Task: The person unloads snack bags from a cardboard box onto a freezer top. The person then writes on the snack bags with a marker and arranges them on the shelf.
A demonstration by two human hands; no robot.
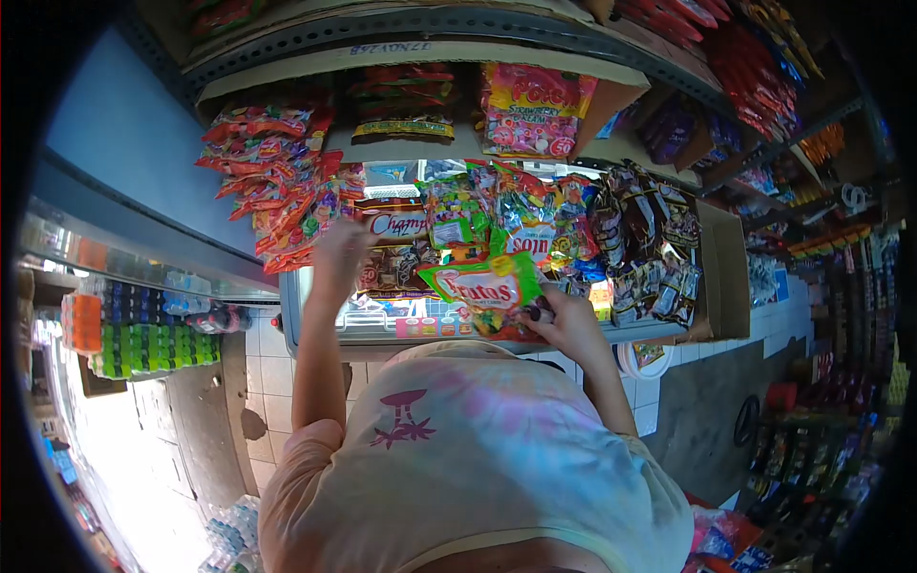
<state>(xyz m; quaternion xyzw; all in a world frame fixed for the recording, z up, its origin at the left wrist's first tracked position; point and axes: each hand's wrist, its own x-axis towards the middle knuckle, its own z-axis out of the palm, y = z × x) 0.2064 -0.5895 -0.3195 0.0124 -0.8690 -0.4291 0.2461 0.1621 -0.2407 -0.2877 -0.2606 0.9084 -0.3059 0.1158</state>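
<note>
My right hand (564, 320) grips a green and red Frutos candy bag (487, 294) by its right side, just in front of my shirt. Raised on the left, my left hand (341, 250) is blurred beside a brown Champ bag (396, 226) and a pile of red candy packs (272, 186); its fingers cannot be made out. Behind the Frutos bag are a green candy bag (457, 210) and a colourful bag with upside-down lettering (528, 220). Dark brown packs (645, 229) lie to the right.
A metal shelf (420, 43) crosses above, with a pink Potchi bag (535, 110). A cardboard box (723, 272) stands at the right end of the counter. Green bottle packs (158, 346) are at the left, and a white bucket (642, 359) is below right.
</note>
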